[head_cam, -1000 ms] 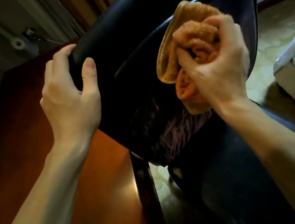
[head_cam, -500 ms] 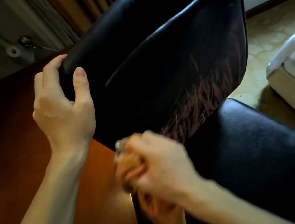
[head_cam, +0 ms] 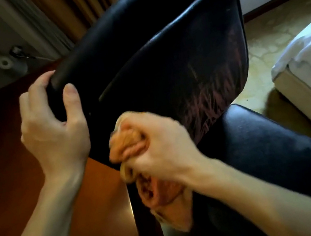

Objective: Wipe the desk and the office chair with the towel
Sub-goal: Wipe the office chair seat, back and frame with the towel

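Note:
The black leather office chair point(head_cam: 160, 55) fills the middle of the head view, its backrest tilted and its seat point(head_cam: 267, 140) at the lower right. My left hand point(head_cam: 54, 130) grips the backrest's left top edge, thumb on the front. My right hand point(head_cam: 160, 150) is shut on a bunched orange towel point(head_cam: 161, 195), pressed against the lower left part of the backrest. A towel corner hangs below my fist. Shiny streaks show on the backrest's lower right. The reddish-brown wooden desk point(head_cam: 17, 182) lies to the left, under my left arm.
A bed with white bedding point(head_cam: 310, 63) stands at the right. Pale patterned floor point(head_cam: 271, 40) lies between chair and bed. Curtains point(head_cam: 74, 9) and a wall pipe fitting point(head_cam: 4, 61) are behind the desk. The desk's dark edge point(head_cam: 137, 213) runs close beside the chair.
My right hand with the towel swept from the upper right of the backrest down to its lower left, then rose slightly. My left hand kept its grip on the backrest.

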### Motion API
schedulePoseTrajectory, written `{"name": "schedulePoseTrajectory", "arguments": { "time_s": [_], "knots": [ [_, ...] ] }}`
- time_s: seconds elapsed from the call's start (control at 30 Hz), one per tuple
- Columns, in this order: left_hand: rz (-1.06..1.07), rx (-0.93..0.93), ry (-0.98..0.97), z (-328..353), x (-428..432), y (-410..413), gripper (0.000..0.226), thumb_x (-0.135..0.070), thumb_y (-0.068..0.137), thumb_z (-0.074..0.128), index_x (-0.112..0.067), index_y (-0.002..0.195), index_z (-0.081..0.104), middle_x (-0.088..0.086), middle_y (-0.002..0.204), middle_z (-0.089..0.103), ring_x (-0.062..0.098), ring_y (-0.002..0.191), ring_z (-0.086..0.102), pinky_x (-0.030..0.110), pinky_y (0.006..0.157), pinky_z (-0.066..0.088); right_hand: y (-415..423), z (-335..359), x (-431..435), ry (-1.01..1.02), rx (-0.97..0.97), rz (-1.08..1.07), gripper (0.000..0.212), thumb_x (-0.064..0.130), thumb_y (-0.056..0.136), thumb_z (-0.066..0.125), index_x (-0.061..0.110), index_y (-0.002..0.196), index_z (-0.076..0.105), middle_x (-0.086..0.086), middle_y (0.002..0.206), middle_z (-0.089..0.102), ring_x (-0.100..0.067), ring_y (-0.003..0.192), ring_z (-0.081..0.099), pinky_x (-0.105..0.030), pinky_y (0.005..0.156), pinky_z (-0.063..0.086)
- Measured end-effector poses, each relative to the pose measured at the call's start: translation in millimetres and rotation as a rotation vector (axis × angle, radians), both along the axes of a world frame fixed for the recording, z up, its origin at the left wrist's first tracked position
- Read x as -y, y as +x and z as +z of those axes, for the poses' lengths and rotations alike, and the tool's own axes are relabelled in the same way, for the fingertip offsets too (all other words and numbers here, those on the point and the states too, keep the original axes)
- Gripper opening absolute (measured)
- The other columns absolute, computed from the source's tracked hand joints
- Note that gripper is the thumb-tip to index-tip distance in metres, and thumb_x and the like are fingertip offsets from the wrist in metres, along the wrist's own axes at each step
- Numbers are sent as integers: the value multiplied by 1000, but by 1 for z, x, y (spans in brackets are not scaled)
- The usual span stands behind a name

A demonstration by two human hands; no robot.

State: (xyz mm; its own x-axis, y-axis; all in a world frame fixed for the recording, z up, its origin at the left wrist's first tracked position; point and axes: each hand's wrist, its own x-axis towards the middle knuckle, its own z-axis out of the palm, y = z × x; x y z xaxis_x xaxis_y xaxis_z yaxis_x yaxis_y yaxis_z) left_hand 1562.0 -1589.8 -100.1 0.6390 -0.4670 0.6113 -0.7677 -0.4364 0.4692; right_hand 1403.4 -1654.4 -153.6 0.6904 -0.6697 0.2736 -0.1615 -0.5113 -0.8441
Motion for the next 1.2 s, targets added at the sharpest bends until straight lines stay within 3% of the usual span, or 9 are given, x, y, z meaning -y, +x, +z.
{"name": "schedulePoseTrajectory", "arguments": {
  "time_s": [0.17,0.27,0.37,0.5,0.63,0.87,0.97,1.07,1.2],
  "knots": [
    [-44,17,159,7,2,18,55,-68,101,36,-29,137,49,4,123,59,19,111,57,46,99,50,-45,37,134,135,415,-383,35,23,72,77,27,105,69,11,100,79,-16,85,78,-54,74,62],
    [-106,58,309,31,22,19,53,-66,98,41,-26,130,52,11,117,63,38,106,62,62,90,53,-80,45,209,95,462,-603,36,25,79,77,11,110,67,2,100,77,-18,90,76,-50,84,61],
    [-131,233,466,55,65,5,52,-57,95,43,-22,131,55,18,117,64,46,103,61,60,86,53,-102,46,260,57,328,-750,37,49,81,71,29,112,64,14,106,70,1,98,67,-32,95,56],
    [-157,346,545,51,125,-30,73,-52,93,47,-6,150,41,29,135,53,49,121,53,59,99,42,-72,29,273,104,113,-673,38,31,81,62,40,117,67,5,125,69,-17,114,66,-41,103,52],
    [43,407,601,17,155,-62,93,-61,94,46,-2,159,17,32,154,29,50,143,29,61,121,16,-33,6,210,102,-38,-765,53,36,82,64,37,134,56,-4,134,53,-29,123,54,-53,107,43],
    [122,445,502,8,159,-65,81,-58,97,39,-7,159,25,29,150,36,48,141,34,58,123,15,-30,-14,80,14,-65,66,44,41,67,69,29,109,63,4,114,58,-24,109,60,-45,83,56],
    [140,458,506,6,160,-63,82,-59,97,38,-7,160,24,28,151,36,47,142,33,57,123,13,-45,-5,126,222,188,-203,53,41,61,67,31,112,70,9,115,67,-18,107,68,-46,87,58],
    [149,454,498,4,160,-62,82,-60,98,37,-7,160,23,28,152,35,47,143,33,57,124,12,-64,14,204,190,287,-523,49,42,66,74,37,115,70,6,114,65,-26,94,73,-53,77,61],
    [165,485,508,0,163,-61,83,-61,99,34,-8,161,21,27,153,34,46,144,32,56,124,11,-67,25,276,69,85,-730,46,44,73,62,39,118,64,9,116,64,-17,106,66,-45,93,56]
  ]
}}
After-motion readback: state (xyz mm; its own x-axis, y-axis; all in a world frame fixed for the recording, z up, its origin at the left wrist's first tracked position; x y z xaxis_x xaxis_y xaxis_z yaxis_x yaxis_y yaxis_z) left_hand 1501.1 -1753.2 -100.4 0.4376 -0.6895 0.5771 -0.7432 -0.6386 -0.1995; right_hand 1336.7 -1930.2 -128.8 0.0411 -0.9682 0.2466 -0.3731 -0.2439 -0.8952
